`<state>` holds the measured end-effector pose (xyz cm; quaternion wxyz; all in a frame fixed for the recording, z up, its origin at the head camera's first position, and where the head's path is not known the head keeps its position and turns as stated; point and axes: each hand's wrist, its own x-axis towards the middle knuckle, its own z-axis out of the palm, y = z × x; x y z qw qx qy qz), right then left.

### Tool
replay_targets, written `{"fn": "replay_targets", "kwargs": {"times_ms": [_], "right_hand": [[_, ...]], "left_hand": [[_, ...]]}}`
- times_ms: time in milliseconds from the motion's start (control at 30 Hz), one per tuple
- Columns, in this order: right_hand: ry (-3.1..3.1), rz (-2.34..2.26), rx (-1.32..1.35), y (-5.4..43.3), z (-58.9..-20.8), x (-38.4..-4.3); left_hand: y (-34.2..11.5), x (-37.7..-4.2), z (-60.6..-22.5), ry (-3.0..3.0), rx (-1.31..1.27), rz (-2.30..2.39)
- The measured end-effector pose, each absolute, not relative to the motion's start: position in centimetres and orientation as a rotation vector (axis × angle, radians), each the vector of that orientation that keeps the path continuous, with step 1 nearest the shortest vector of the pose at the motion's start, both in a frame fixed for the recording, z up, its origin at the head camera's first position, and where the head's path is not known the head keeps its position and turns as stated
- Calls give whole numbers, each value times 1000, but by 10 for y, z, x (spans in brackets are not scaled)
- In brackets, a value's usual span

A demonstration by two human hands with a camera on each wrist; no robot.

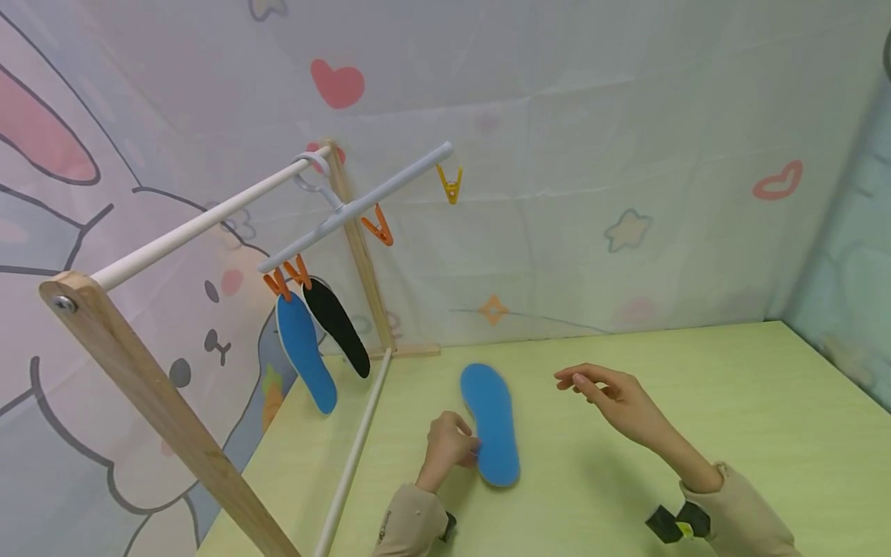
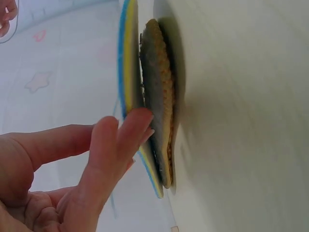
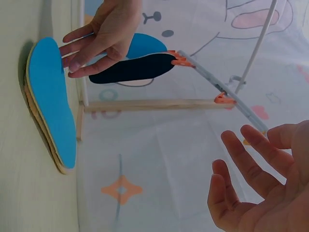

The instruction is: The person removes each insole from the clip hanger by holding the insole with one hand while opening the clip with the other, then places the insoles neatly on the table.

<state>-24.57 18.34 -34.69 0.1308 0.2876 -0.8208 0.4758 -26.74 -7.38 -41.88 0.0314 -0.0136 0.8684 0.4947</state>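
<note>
A blue foam insole (image 1: pixel 493 425) with a yellow layer at its edge lies on top of at least one more insole (image 2: pixel 161 111), which has a rough tan rim. My left hand (image 1: pixel 448 445) is at the near left side of this stack. Its fingertips (image 2: pixel 142 116) touch the edge of the top insole, and part of the thumb is hidden behind a finger. To the right, my right hand (image 1: pixel 619 398) hovers over the table, holding nothing, fingers loosely bent.
A wooden rack (image 1: pixel 202 226) on the left carries a pale hanger (image 1: pixel 390 187). Orange clips (image 1: pixel 278 285) hold a blue insole (image 1: pixel 306 352) and a black insole (image 1: pixel 337 325). An orange clip (image 1: pixel 379 226) and a yellow clip (image 1: pixel 451 186) hang without insoles. The green table (image 1: pixel 696 402) meets a printed cloth backdrop.
</note>
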Motion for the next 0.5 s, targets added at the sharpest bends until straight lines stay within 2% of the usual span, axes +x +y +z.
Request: {"fn": "replay_targets", "kwargs": {"times_ms": [267,500], "right_hand": [[-2389,1392,830,183,-348,-246],[-2389,1399,840,183,-349,-247]], "left_hand": [[-73,-267,-411,2688,-67,1523],[-75,-259,-394,2707,23,1593]]}}
